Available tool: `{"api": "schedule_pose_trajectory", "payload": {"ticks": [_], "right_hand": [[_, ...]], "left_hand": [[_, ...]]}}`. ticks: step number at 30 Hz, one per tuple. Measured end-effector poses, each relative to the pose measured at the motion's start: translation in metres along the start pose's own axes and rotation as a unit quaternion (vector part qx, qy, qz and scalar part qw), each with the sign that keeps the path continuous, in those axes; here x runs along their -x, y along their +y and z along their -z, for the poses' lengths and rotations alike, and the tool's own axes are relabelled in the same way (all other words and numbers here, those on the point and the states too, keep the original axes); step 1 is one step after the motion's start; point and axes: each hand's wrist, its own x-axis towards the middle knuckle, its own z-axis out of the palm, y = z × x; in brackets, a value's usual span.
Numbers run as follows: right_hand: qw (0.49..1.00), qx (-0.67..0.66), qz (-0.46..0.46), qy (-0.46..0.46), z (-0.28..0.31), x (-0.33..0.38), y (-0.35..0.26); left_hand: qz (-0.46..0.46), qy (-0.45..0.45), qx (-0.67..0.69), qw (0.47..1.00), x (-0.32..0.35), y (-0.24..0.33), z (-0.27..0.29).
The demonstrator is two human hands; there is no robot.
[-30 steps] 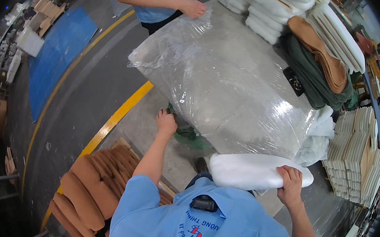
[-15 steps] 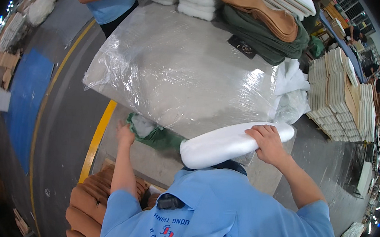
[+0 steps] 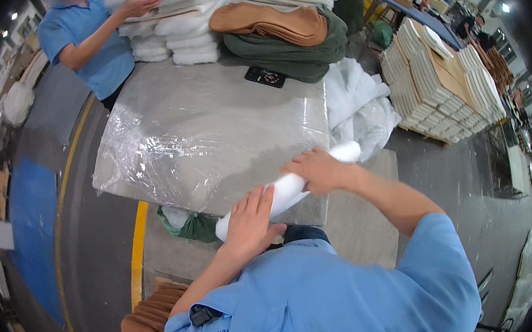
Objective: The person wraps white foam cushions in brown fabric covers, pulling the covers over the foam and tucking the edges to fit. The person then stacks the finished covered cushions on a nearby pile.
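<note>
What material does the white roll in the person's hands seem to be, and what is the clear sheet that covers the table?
White roll: probably soft foam or padding, matte, dented slightly under the right hand and left hand. Clear sheet: thin plastic film, glossy, wrinkled at the edge.

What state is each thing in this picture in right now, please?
White roll: rolled up, lying at the table edge, gripped by both hands.
Left hand: closed on the roll's near end.
Right hand: closed over its middle.
Plastic sheet: spread over the table, crinkled at its left edge.
White pads: stacked, a co-worker's hand on them.
</note>
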Motion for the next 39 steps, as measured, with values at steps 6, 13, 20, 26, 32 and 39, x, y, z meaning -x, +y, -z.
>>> {"api": "schedule_pose_trajectory", "payload": {"ticks": [6,13,20,26,32,39], "right_hand": [[0.888,-0.369,-0.042,0.272,0.046,0.034,0.094],[0.713,-0.562,-0.245,0.339,-0.043,0.048,0.150],[0.681,-0.542,-0.326,0.368,-0.082,0.007,0.159],[0.768,-0.441,-0.360,0.294,-0.043,-0.038,0.179],[0.859,-0.280,-0.359,0.233,-0.055,-0.069,0.196],[0.963,-0.003,-0.082,0.255,-0.062,-0.099,0.125]], "left_hand": [[0.089,-0.061,-0.051,0.993,-0.030,-0.014,-0.018],[0.076,-0.036,0.013,0.996,-0.049,-0.039,-0.014],[0.154,-0.147,0.013,0.977,-0.094,-0.070,-0.015],[0.181,-0.220,0.057,0.957,-0.153,-0.121,0.002],[0.180,-0.080,-0.229,0.953,-0.162,-0.095,-0.083],[0.210,0.006,-0.187,0.960,-0.100,-0.053,-0.145]]}}
